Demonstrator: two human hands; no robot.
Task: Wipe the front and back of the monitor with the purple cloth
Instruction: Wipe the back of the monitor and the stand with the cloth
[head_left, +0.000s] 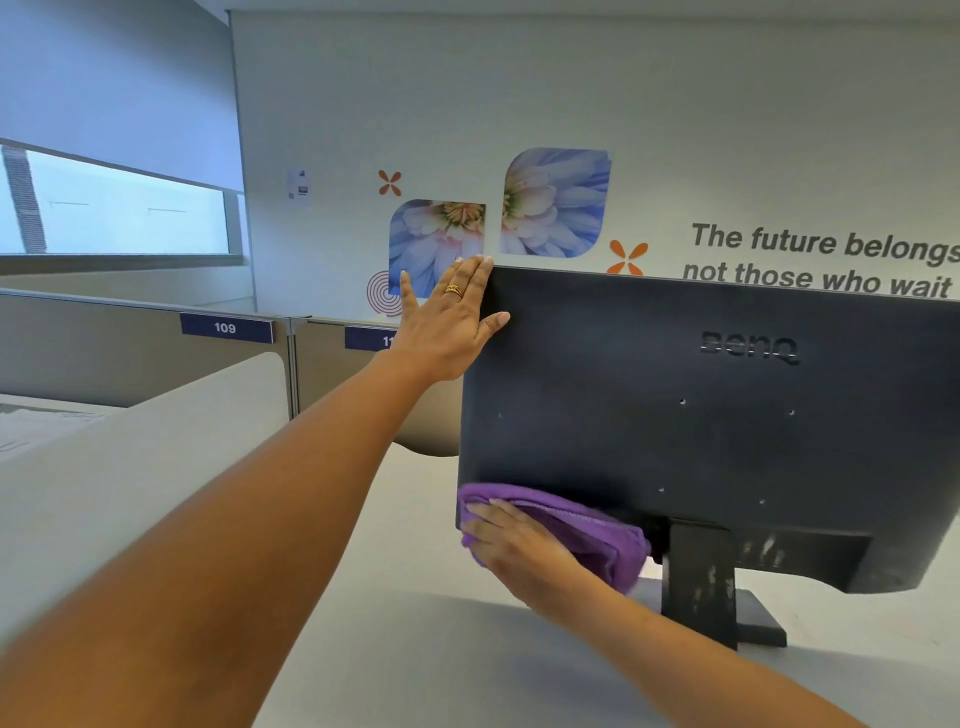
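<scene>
White desk (363, 597) and a pale wall with flower prints frame a matte black monitor (727, 415), its back facing the camera on a rectangular stand (701, 582). Left hand (447, 322) lies flat with fingers spread against the monitor's upper left corner. Right hand (519, 551) presses a folded, fuzzy purple cloth (587, 530) against the lower left edge, fingers extended over it.

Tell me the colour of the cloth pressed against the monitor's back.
Purple; the cloth shows in the head view, under the right hand.
</scene>
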